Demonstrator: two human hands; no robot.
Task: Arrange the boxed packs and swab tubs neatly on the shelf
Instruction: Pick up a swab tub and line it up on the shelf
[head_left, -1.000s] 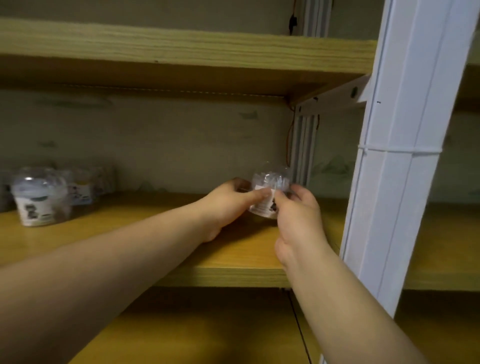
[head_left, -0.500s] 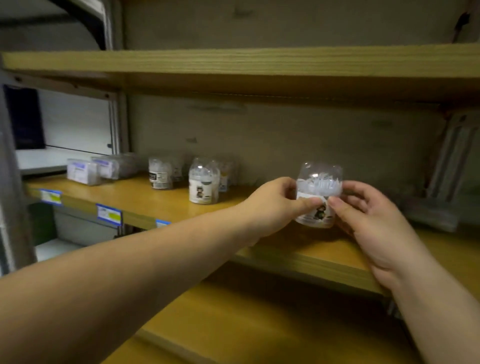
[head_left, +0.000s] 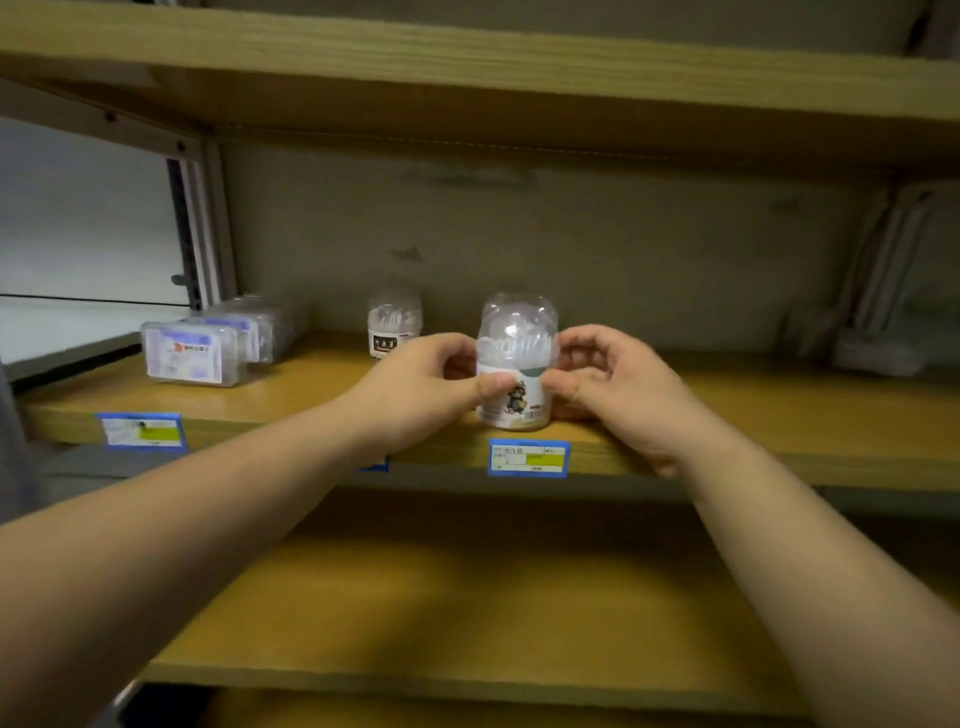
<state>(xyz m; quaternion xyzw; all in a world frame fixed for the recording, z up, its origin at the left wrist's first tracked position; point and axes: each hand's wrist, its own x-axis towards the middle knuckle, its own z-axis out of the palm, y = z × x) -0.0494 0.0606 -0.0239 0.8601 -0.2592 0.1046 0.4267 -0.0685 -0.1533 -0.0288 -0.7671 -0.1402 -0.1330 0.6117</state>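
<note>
A clear swab tub (head_left: 517, 343) with a cartoon label stands upright near the front edge of the wooden shelf (head_left: 779, 421). My left hand (head_left: 421, 387) grips its left side with the thumb on the label. On the tub's right side, my right hand (head_left: 618, 387) holds it with curled fingers. A second swab tub (head_left: 394, 319) stands behind and to the left, near the back wall. Clear boxed packs (head_left: 189, 353) with blue and white labels lie in a row at the shelf's left end.
Blue price tags (head_left: 527, 457) hang on the shelf's front edge, one directly below the held tub. Another wooden shelf (head_left: 467, 52) sits overhead, and a lower shelf (head_left: 467, 613) lies beneath. A metal upright (head_left: 205, 218) stands at the left, and white brackets (head_left: 878, 291) at the right back.
Both hands carried the tub leftward along the shelf, from beside the white right-hand upright toward the other tubs. It now rests on the shelf near the front edge.
</note>
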